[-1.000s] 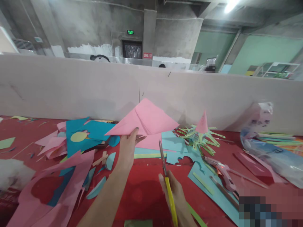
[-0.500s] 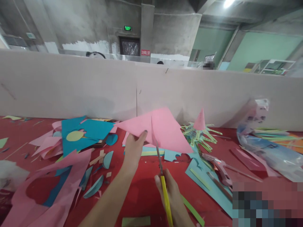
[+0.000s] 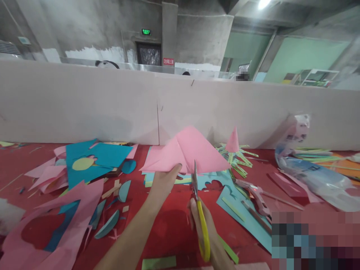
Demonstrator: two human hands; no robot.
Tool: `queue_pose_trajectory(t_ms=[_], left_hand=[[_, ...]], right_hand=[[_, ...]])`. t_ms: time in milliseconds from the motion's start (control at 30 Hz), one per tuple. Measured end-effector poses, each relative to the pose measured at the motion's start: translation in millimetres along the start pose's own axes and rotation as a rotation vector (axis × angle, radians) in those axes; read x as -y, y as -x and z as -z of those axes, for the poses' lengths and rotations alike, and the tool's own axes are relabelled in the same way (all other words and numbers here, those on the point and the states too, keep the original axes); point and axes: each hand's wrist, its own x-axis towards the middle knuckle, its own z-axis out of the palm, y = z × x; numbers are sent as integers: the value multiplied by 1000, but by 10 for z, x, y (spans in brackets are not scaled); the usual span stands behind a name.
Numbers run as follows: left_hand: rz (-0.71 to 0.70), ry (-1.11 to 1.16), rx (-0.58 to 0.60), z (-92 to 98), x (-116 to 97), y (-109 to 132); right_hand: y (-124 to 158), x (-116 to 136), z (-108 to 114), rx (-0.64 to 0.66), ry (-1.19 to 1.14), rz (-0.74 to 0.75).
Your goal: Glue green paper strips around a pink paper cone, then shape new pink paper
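My left hand (image 3: 168,179) pinches the near edge of a large pink paper sheet (image 3: 201,150), thumb on top. A cut runs into the sheet from its near edge, and the paper bends along it. In my right hand (image 3: 201,215) is a pair of yellow-handled scissors (image 3: 203,228), held upright with the blades pointing away from me. The blade tips overlap the sheet's near edge in view; whether they touch the paper I cannot tell. Behind the sheet's right corner stands a small pink paper cone (image 3: 232,140) on green paper strips (image 3: 243,159).
Blue paper (image 3: 104,155) and a pink offcut with a round hole (image 3: 81,202) lie left on the red table (image 3: 168,217). Light-blue paper (image 3: 239,213), a glue gun (image 3: 257,195) and a plastic bag (image 3: 312,172) are right. A white partition (image 3: 112,105) stands behind.
The scissors have come back toward me, out of the cut in the pink paper. The sheet has dropped lower and now bends along the cut. The view has shifted slightly.
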Motion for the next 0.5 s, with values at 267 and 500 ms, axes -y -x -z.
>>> queue_pose_trajectory(t_ms=[267, 500], left_hand=[[-5, -27, 60, 0, -25, 21], [-102, -90, 119, 40, 150, -101]], right_hand=[[19, -125, 22, 58, -34, -16], [-37, -168, 19, 96, -51, -30]])
